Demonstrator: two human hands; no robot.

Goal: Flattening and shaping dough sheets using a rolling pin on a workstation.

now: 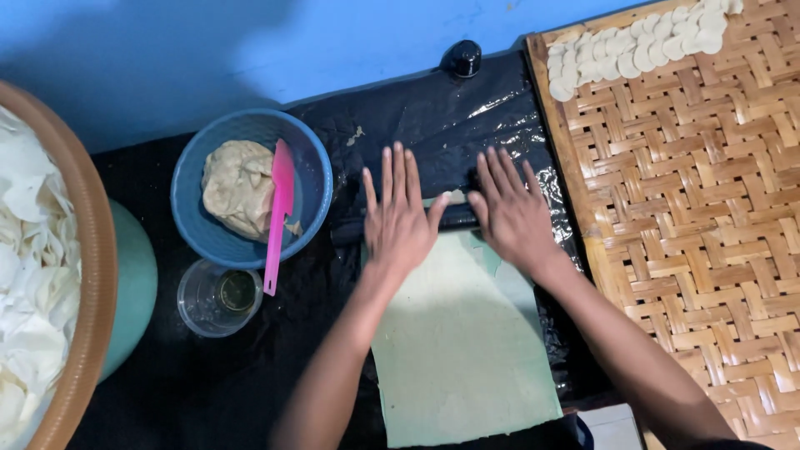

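Both hands lay flat, fingers spread, on a dark rolling pin (454,218) at the far edge of a thin pale-green rectangular sheet of dough (462,350). The left hand (398,218) pressed palm-down near the pin's left part, the right hand (510,214) just beside it on the right; neither pinched anything. The sheet stretched from the pin toward the person over black plastic sheeting (433,117). Left of the hands stood a round blue bowl (312,158) holding a beige dough lump (237,187) and a pink spatula (279,212), with a clear cup (218,298) near it. A woven bamboo tray (700,217) carrying small white discs (633,46) lay to the right
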